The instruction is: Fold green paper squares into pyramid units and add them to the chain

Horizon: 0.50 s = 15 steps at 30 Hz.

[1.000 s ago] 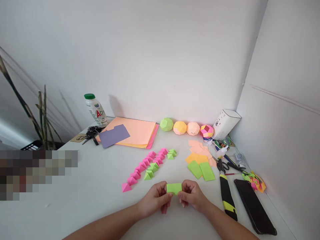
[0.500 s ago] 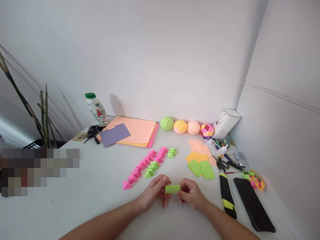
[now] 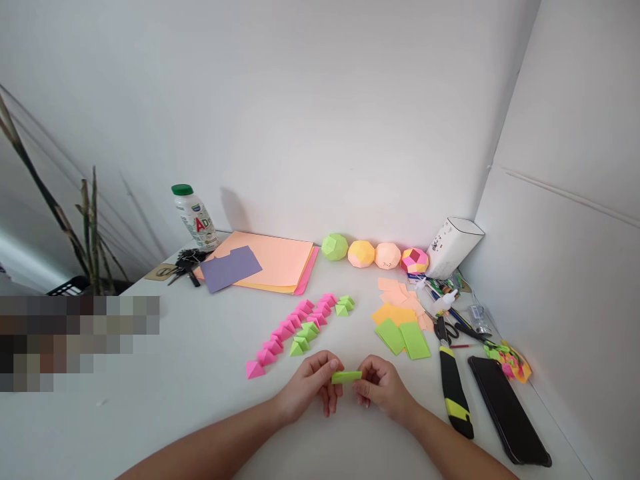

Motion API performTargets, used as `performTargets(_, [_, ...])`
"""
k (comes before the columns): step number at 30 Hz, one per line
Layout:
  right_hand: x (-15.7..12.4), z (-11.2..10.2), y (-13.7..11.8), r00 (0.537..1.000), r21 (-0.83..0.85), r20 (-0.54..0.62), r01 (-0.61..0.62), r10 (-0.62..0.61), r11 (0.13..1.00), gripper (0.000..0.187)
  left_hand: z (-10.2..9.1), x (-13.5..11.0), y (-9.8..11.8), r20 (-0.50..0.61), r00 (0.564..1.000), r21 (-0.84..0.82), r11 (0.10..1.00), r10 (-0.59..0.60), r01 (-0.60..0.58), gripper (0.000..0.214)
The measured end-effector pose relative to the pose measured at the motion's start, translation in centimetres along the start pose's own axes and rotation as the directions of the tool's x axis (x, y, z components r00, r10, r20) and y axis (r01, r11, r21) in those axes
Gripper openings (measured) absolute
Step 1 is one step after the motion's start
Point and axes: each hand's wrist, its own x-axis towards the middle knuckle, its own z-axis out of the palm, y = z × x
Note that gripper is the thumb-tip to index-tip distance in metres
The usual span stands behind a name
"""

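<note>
Both my hands pinch a small green folded paper just above the white table. My left hand grips its left end between thumb and fingers. My right hand grips its right end the same way. The paper shows as a thin strip, nearly edge-on. Beyond my hands lie rows of pink folded pieces and green folded pieces. To the right of them rest flat green paper rectangles.
Orange paper squares, scissors, a black-and-yellow utility knife and a black phone lie at the right. Several paper balls, a white box, stacked coloured sheets, keys and a bottle line the back wall.
The green paper went from a broad face held up to a thin strip, folded or tilted flatter, and my hands lowered slightly towards the table.
</note>
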Motion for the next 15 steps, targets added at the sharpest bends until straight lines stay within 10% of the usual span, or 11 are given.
performTargets(15, [-0.39, 0.21, -0.28, 0.984, -0.089, 0.047, 0.173, -0.17, 0.981, 0.051, 0.76, 0.0, -0.1, -0.107, 0.993, 0.125, 0.99, -0.046, 0.059, 0.044])
